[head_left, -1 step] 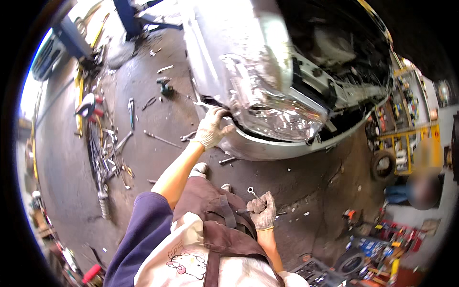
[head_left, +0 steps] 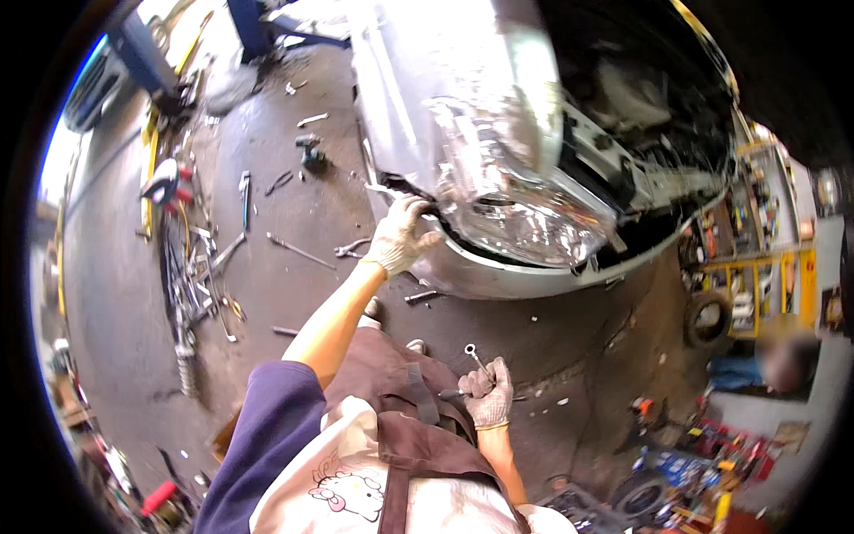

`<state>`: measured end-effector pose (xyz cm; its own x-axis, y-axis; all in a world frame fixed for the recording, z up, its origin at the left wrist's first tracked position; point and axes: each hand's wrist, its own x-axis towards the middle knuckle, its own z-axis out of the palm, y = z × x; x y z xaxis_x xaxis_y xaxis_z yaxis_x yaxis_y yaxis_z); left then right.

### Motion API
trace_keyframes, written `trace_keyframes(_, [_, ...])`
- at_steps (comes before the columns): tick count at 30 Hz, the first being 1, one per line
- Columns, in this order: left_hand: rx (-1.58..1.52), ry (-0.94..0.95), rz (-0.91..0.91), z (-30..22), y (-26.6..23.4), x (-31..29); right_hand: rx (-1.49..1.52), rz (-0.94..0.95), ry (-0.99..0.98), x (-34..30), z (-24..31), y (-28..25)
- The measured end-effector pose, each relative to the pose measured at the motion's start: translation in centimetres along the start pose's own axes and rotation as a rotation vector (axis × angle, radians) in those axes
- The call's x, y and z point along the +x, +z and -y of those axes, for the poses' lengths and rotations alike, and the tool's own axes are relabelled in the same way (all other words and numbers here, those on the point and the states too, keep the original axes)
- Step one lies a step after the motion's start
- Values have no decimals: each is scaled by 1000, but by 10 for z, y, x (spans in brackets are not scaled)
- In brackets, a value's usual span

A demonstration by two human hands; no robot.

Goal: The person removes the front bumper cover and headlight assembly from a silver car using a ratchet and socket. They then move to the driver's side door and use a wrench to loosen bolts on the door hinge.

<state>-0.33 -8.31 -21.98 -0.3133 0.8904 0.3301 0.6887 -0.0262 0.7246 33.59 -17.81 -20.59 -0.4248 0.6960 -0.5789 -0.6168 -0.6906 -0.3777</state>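
A silver car's front fills the upper middle, with a clear headlight [head_left: 525,222] above the loosened bumper [head_left: 498,280]. My left hand [head_left: 402,236], in a pale knitted glove, grips the bumper's upper corner beside the headlight; its thumb stands apart, and the fingertips are partly hidden behind the edge. Low in front of my body, my gloved right hand [head_left: 487,396] is closed around a ring wrench [head_left: 472,351], whose ring end points up and away. The same fist also holds a screwdriver [head_left: 452,393], its dark handle sticking out to the left and a thin shaft to the right.
On the floor at left lie pliers [head_left: 279,183], a cordless drill [head_left: 310,155], a long bar [head_left: 301,251] and several wrenches. A blue lift post [head_left: 142,58] rises behind them. Yellow shelving [head_left: 761,254], a tyre [head_left: 708,319] and a person [head_left: 756,369] are at right.
The whole view has shifted slightly, so the car sits a little further right in it. Both hands keep their holds.
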Motion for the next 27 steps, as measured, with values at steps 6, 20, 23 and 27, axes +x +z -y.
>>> trace_keyframes(6, [-59,-1,-186,13,31,-8,-248,-104,84,6,7,21])
trace_keyframes(20, [-363,-127,-372,103,48,-5,-629,-313,216,37,-49,64])
trace_keyframes(23, [-393,-136,-423,98,45,-12,-657,-256,277,50,-58,70])
trace_keyframes(27, [-419,-141,-417,99,43,-14,-639,-222,360,74,-93,77])
